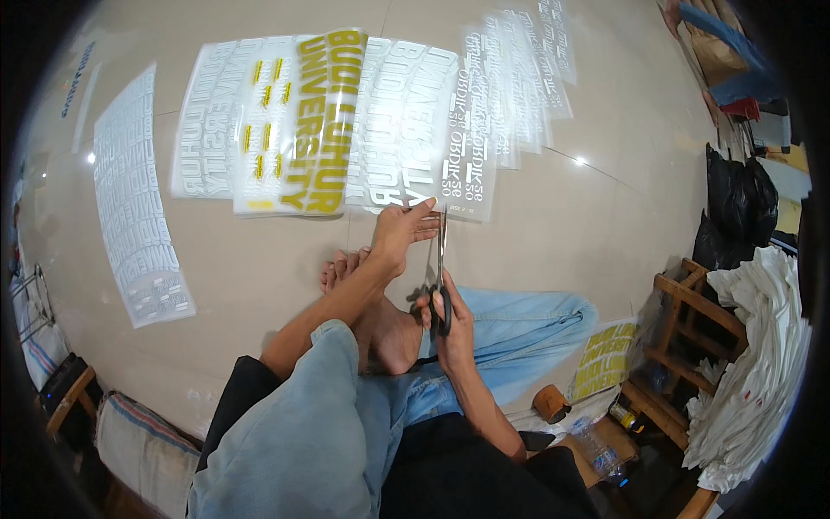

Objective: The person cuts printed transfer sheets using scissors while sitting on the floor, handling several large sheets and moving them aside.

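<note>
Long-bladed scissors with black handles (441, 305) are in my right hand (454, 331), fingers through the loops, blades pointing away from me at the near edge of a transparent film sheet with white lettering (402, 130). My left hand (403, 230) pinches that edge just left of the blade tips, thumb on top. Left of it lies a film with large yellow lettering (327, 123), its right side curling up, over another white-lettered film (201, 123). Narrower films with white print (512, 91) fan out to the upper right. A long strip of lettered film (136, 194) lies apart at the left.
A tiled floor (603, 220) surrounds my crossed legs and bare foot (389, 331). To the right are a wooden frame (674, 324), piled white cloth (752, 363), black plastic bags (733, 201), a plastic bottle (600, 454) and another person (726, 45). A woven sack (146, 447) is at lower left.
</note>
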`<action>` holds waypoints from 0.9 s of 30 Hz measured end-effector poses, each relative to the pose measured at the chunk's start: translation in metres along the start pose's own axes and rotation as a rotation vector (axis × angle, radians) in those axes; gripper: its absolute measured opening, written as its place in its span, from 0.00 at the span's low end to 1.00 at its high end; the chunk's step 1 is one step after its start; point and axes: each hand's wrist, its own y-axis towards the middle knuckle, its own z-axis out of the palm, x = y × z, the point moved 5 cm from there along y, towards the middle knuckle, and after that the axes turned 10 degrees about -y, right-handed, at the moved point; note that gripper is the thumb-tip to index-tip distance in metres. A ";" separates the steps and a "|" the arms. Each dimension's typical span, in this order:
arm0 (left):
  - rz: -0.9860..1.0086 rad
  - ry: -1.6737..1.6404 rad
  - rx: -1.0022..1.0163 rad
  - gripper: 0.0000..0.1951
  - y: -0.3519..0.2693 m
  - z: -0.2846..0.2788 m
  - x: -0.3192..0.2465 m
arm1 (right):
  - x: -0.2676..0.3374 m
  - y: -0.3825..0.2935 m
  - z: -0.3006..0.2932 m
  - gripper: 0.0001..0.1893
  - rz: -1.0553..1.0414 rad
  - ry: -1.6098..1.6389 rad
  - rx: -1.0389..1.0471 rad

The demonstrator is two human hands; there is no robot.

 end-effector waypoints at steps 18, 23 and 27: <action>-0.015 0.008 -0.024 0.18 -0.001 0.001 0.002 | -0.007 0.036 0.009 0.31 -0.067 0.030 0.031; -0.024 0.014 -0.008 0.19 -0.001 0.001 0.001 | -0.007 0.035 0.009 0.31 -0.057 -0.003 0.028; -0.023 0.014 0.003 0.19 -0.001 0.002 0.002 | -0.004 0.034 0.008 0.31 -0.051 -0.001 0.014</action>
